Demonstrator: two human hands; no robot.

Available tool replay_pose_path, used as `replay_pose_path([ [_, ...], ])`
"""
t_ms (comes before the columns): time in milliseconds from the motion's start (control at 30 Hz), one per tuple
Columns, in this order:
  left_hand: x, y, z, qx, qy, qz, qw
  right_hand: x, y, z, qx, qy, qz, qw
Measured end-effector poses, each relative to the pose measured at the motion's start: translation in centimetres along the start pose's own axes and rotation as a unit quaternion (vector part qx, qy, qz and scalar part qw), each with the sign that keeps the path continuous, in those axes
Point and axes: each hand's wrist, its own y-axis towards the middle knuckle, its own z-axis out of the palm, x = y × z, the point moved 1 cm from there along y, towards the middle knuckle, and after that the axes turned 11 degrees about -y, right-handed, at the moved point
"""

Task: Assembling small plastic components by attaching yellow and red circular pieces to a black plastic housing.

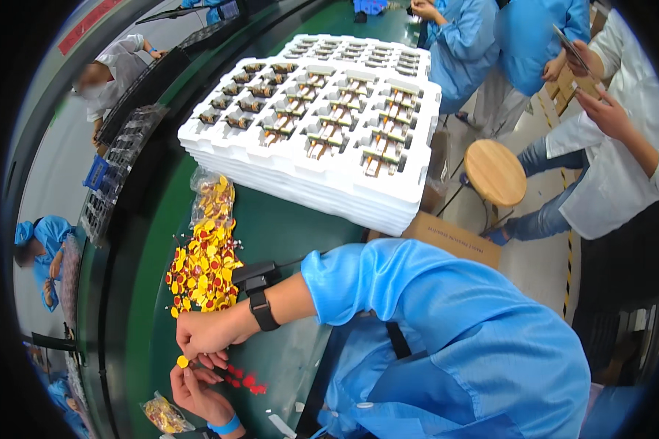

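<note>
My right hand (211,334), with a black band and a small black device on its wrist, is closed with its fingertips at a small round yellow disc (182,361). Just below, my left hand (195,393), wearing a blue wristband, pinches the same disc from the other side with thumb and finger. Whether both hands grip it firmly is hard to see. Beyond my right hand lies a heap of yellow and dark red discs (203,272), spilling from a clear plastic bag (214,194). Small bright red pieces (250,382) lie scattered beside my hands.
A stack of white foam trays (307,186) holding small metal-and-board parts stands on the green bench (293,227). Another bag of discs (165,414) lies near my left hand. White scraps (281,425) are at the near edge. A wooden stool (495,173) and several people stand to the right.
</note>
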Motion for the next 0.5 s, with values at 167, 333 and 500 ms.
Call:
replay_pose_path([
  [167,0.40,0.04,-0.87,-0.010,-0.003,0.013,1.000,-0.18,0.23,0.42,0.003,0.022,0.001,1.000],
  [333,0.40,-0.07,-0.66,-0.002,-0.019,0.015,1.000,-0.55,0.54,0.34,-0.002,0.021,0.008,1.000],
  [500,0.08,-0.11,-0.28,-0.015,-0.006,0.000,1.000,-0.06,0.11,0.17,0.001,0.024,0.011,1.000],
])
